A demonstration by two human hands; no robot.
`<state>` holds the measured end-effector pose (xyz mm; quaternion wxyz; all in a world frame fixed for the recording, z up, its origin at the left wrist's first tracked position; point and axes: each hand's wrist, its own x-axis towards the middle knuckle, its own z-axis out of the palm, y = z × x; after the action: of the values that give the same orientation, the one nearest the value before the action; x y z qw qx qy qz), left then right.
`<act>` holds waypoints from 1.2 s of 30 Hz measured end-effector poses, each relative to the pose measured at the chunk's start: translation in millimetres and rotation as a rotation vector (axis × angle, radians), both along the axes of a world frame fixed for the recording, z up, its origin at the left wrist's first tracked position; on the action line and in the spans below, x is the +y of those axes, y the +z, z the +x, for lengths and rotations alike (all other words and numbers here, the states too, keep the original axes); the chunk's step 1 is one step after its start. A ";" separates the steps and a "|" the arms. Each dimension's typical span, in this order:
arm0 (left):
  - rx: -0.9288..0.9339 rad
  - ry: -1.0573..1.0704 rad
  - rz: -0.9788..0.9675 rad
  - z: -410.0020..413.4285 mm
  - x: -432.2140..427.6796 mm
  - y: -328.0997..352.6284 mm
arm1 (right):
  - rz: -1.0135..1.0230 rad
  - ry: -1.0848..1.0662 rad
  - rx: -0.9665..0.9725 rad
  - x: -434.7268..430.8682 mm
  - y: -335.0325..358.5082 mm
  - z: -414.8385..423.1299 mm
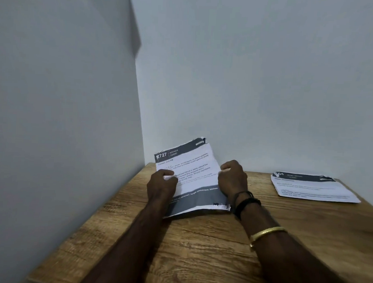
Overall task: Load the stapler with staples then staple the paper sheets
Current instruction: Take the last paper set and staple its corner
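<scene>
**A:** Where are the paper sheets, and how are they held?

**B:** The paper sheets (190, 178) are held tilted up over the far left part of the table (198, 248). Their lower edge seems to be rested on the wood, and the torn top corner is leaned towards the far wall (248, 80). The left edge is pinched by the left hand (161, 183), with fingers curled over the printed face. The right edge is gripped by the right hand (232, 178) in the same way.

**A:** Which step is judged to be in hand?

**B:** The sheets are probably being squared up for stapling. No stapler is seen anywhere, so it cannot be told whether it has been loaded.

**A:** What is called for next?

**B:** The edges need to be evened against the wood and the set laid flat or kept pinched at one corner. One hand must then be freed so that the stapler can be fetched from out of view.

**A:** And the surroundings?

**B:** A second stack of printed sheets (314, 188) is laid flat at the far right, well apart from the held set. The table is finished in a knotted wood grain and is set into a corner. It is met by a plain grey left wall (66, 93) and the pale far wall. Black bands (246, 202) and a gold bangle (267, 232) are worn on the right wrist.
</scene>
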<state>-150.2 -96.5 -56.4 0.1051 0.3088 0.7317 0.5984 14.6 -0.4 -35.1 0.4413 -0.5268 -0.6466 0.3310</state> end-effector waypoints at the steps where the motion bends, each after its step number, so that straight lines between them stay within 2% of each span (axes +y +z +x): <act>1: -0.005 -0.002 0.024 2.7 1.7 0.1 | 0.014 -0.012 0.023 0.8 1.2 8.7; 9: -0.189 -0.140 0.092 44.0 28.3 4.5 | 0.046 -0.096 0.065 7.9 0.0 81.9; 15: -0.296 -0.236 0.098 75.7 54.5 -6.8 | -0.006 -0.038 0.081 14.0 -6.4 127.5; 20: -0.457 -0.382 0.152 83.4 66.0 -16.1 | -0.029 -0.018 0.127 24.8 -16.0 149.1; 23: -0.570 -0.397 0.177 80.6 64.5 -18.2 | -0.045 -0.054 0.172 30.9 -22.4 154.7; 25: -0.573 -0.403 0.184 80.9 59.5 -15.8 | -0.034 -0.063 0.148 32.7 -23.3 154.3; 29: -0.415 -0.501 0.162 83.3 44.2 -4.4 | 0.076 -0.100 0.002 32.4 -21.4 153.0; 33: 0.072 -0.425 0.054 83.6 32.2 7.0 | 0.203 -0.160 -0.057 29.6 -21.1 151.9; 36: 0.326 -0.308 0.017 83.2 30.0 13.6 | 0.288 -0.160 -0.072 27.6 -17.5 151.3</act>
<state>-67.0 -66.5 -42.8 0.0730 0.5104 0.6783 0.5235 165.9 27.2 -52.5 0.5136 -0.5196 -0.6587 0.1797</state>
